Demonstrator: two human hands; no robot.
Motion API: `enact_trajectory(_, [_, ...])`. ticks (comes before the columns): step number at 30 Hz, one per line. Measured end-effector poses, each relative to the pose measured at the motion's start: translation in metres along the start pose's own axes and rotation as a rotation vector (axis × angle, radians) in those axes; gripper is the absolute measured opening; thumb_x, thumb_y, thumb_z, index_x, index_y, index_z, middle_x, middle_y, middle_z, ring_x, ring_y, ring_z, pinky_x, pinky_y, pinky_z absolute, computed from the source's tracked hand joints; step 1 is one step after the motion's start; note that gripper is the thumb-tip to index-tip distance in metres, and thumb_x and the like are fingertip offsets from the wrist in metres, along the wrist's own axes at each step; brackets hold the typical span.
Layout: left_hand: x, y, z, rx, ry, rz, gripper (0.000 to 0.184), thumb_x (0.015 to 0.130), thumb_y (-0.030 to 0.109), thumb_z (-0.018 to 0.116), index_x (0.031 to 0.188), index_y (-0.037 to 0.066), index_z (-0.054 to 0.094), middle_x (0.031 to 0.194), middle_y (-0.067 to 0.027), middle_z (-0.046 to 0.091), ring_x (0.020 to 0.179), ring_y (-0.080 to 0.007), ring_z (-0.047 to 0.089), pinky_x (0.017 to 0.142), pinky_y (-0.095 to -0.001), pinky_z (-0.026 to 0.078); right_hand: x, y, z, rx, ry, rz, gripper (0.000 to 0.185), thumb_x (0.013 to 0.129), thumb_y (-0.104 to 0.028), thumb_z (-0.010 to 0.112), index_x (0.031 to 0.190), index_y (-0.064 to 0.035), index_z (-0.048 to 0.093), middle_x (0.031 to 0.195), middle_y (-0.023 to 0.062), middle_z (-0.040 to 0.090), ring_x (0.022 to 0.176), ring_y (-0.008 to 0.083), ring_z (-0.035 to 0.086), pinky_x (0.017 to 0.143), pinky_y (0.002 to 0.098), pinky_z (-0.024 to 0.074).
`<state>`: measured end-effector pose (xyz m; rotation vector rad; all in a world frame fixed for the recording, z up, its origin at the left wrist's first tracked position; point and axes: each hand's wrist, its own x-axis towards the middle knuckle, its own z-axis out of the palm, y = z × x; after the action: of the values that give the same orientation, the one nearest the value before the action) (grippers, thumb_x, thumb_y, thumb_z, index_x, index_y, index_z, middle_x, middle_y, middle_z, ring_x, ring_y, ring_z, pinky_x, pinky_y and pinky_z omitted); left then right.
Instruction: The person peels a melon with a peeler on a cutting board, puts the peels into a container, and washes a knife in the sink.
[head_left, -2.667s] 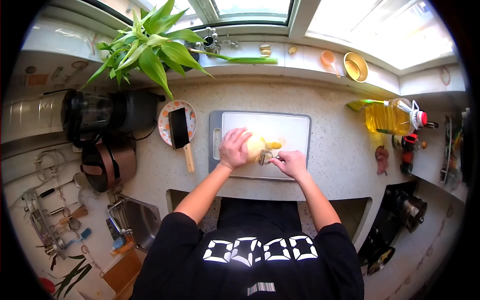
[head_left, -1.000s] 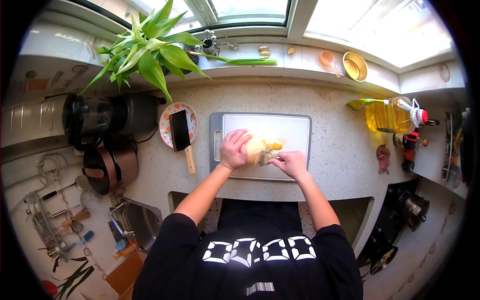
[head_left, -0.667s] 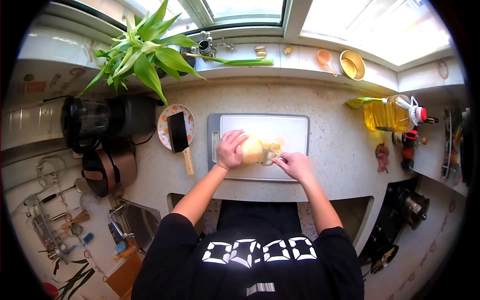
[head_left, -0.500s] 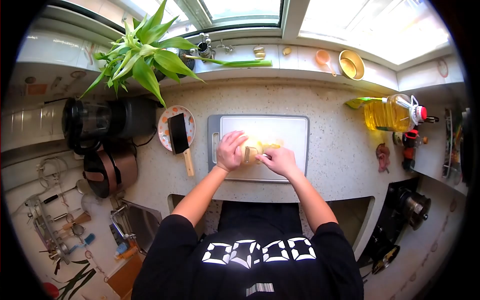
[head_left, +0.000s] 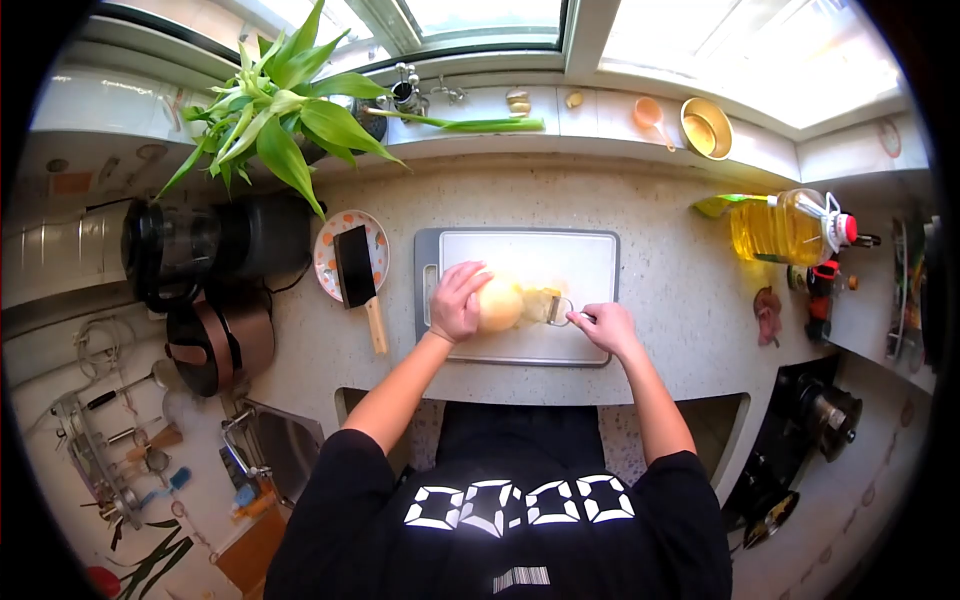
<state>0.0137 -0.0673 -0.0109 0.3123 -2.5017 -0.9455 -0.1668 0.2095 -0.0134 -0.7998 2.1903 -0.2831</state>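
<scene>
A round, pale-yellow fruit or vegetable (head_left: 501, 302) lies on the white cutting board (head_left: 500, 349) with its grey rim; I cannot tell its exact kind. My left hand (head_left: 459, 302) is wrapped round its left side and steadies it. In my right hand (head_left: 607, 328) is a peeler (head_left: 562, 310), gripped by the handle, its head just right of the produce. Thin peelings (head_left: 540, 302) lie between the produce and the peeler head. Part of the handle is hidden by my fingers.
Left of the board, a cleaver (head_left: 356, 270) rests across a patterned plate (head_left: 380, 235). An oil bottle (head_left: 785, 225) and a piece of meat (head_left: 767, 315) are on the right. Garlic (head_left: 518, 100), a scallion (head_left: 490, 126) and a bowl (head_left: 706, 130) line the sill.
My right hand has moved right with the peeler, from over the produce to its right side. My left hand keeps its hold on the produce.
</scene>
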Motion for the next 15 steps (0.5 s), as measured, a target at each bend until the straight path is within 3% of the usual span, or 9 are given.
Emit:
enact_trajectory(7, [0.002,0.004,0.0,-0.003,-0.009,0.018,0.039,0.08,0.009,0.052,0.112,0.007,0.075,0.124,-0.0167,0.07,0.116,-0.04,0.064,0.104,-0.0458,0.052,0.02,-0.083,-0.011,0.241,0.015,-0.188,0.062,0.095,-0.07,0.056,0.081,-0.0117,0.075,0.072,0.0133,0.07,0.072,0.036,0.068,0.065,0.0465,0.0528])
enact_trajectory(13, [0.003,0.009,0.0,0.017,-0.012,0.017,0.039,0.079,0.009,0.053,0.111,0.006,0.075,0.124,-0.0164,0.071,0.115,-0.0389,0.065,0.102,-0.046,0.053,0.024,-0.087,-0.005,0.192,0.016,-0.193,0.057,0.093,-0.068,0.06,0.083,-0.0133,0.076,0.072,0.0134,0.07,0.072,0.035,0.069,0.066,0.0456,0.0533])
enact_trajectory(15, [0.002,0.011,0.0,0.028,-0.03,0.016,0.039,0.079,0.009,0.053,0.111,0.006,0.075,0.123,-0.0163,0.071,0.114,-0.0387,0.065,0.102,-0.0457,0.053,0.016,-0.073,0.004,0.272,0.126,-0.218,0.055,0.092,-0.066,0.063,0.081,-0.0139,0.077,0.07,0.0112,0.069,0.07,0.0318,0.068,0.064,0.0433,0.0525])
